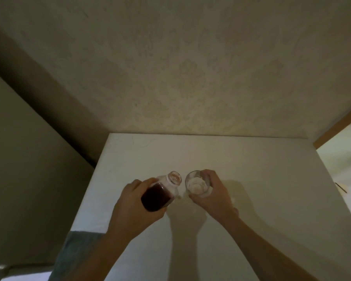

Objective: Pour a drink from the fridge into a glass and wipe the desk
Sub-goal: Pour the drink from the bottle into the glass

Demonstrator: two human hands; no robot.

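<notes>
Head view, left hand (130, 207) fingers gripping unlabelled bottle (160, 191), right hand (213, 193) gripping glass (197, 184)

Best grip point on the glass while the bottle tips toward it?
Grip the glass around its side wall, coming from the right as the right hand does. Its rim faces the bottle mouth on the left, so that side and the top must stay clear for pouring.

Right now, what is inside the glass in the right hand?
The glass in the right hand looks empty: its pale bottom shows through, no dark liquid. The fingers cover its far side. The dark drink is in the bottle, in the left hand.
</notes>
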